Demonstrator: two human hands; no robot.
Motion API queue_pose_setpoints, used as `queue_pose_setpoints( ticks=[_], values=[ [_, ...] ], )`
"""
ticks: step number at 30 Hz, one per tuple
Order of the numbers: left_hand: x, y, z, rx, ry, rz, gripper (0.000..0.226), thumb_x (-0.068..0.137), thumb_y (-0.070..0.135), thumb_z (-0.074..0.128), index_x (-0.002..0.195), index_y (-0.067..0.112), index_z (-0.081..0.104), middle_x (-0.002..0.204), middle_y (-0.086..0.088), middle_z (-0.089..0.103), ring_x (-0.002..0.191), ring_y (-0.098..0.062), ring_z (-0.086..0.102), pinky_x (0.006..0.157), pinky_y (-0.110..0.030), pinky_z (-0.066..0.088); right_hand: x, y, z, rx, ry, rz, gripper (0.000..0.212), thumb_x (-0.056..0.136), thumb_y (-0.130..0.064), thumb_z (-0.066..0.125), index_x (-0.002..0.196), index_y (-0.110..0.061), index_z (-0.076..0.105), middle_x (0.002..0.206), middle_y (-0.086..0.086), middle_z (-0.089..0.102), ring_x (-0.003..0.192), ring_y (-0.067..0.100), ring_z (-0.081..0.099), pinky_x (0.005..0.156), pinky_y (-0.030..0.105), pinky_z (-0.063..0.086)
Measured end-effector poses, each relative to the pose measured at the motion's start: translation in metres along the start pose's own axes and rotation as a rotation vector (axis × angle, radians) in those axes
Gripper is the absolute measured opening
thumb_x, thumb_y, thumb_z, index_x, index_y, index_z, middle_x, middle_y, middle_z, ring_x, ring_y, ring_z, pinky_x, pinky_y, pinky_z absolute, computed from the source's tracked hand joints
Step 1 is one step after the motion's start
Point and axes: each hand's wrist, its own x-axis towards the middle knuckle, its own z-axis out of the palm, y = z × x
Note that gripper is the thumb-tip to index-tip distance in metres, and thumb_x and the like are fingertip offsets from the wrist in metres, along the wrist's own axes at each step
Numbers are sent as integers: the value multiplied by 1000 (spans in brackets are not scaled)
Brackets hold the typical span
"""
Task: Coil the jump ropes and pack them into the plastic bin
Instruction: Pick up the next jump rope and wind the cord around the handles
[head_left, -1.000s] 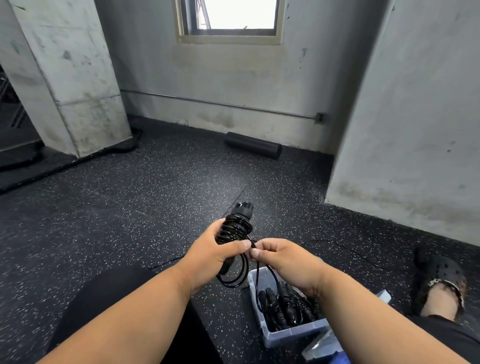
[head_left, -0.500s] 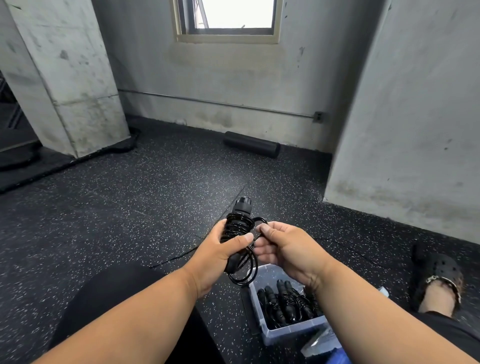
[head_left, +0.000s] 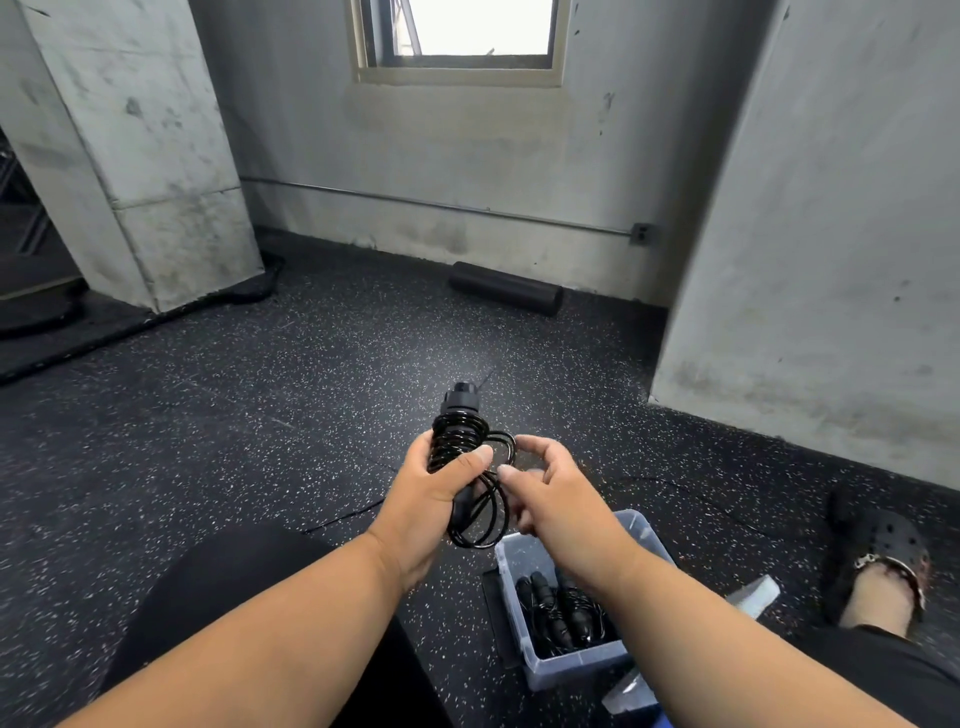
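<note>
Since half a second earlier the right hand (head_left: 550, 488) had let go of the cord's end and drawn slightly right; its fingers were loosely curled, gripping nothing, thumb tip just beside the loops. Far left stood a scuffed concrete pillar (head_left: 130, 156) on black rubber floor (head_left: 208, 415) flecked white. The left hand (head_left: 441, 488) clenched the jump rope (head_left: 460, 441), cord wound tight round the upright handles, loose loops hanging below, held above the floor, left of and beyond the bin. On the far wall, a window (head_left: 462, 31) up top, a thin pipe lower, and a black foam roller (head_left: 506, 288) at its base. Near right, the clear plastic bin (head_left: 571, 665) sat on the floor holding other coiled black ropes. Far right, a grey wall (head_left: 831, 208) and a foot in a black clog (head_left: 878, 551).
</note>
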Motion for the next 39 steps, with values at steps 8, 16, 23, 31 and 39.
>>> queue_pose_setpoints(
  ticks=[8,16,23,31,39],
  values=[
    [4,-1,-4,-22,94,86,52,78,32,87,122,19,61,99,-5,71,88,-24,63,85,-48,54,-3,13,15,-747,149,-453,15,88,-42,77,81,-30,71,85,-13,53,75,5,52,70,24,43],
    [4,-2,-5,-6,93,100,52,82,27,84,126,16,59,95,-2,69,80,-18,63,72,-38,54,-6,13,28,-302,62,-111,11,92,-20,75,81,-21,77,93,-8,61,76,-1,54,76,12,39],
    [12,9,-14,-111,141,35,35,93,17,78,123,13,59,92,-6,64,71,-14,61,62,-30,56,-16,-10,18,162,-195,-16,14,78,-29,61,82,-17,64,83,0,56,82,16,46,75,34,38],
    [10,25,-22,-253,27,-111,54,81,30,83,125,12,57,91,-7,66,75,-18,65,65,-33,59,-4,-43,-32,137,-323,-157,9,74,-19,62,78,-11,62,79,7,60,78,19,51,77,28,47],
    [-5,29,-16,-398,-560,-300,77,71,24,80,143,3,61,119,-23,66,102,-36,67,99,-54,55,6,-37,-42,380,-204,-79,15,75,-12,54,62,-20,51,63,5,50,66,20,48,69,36,39]
  ],
)
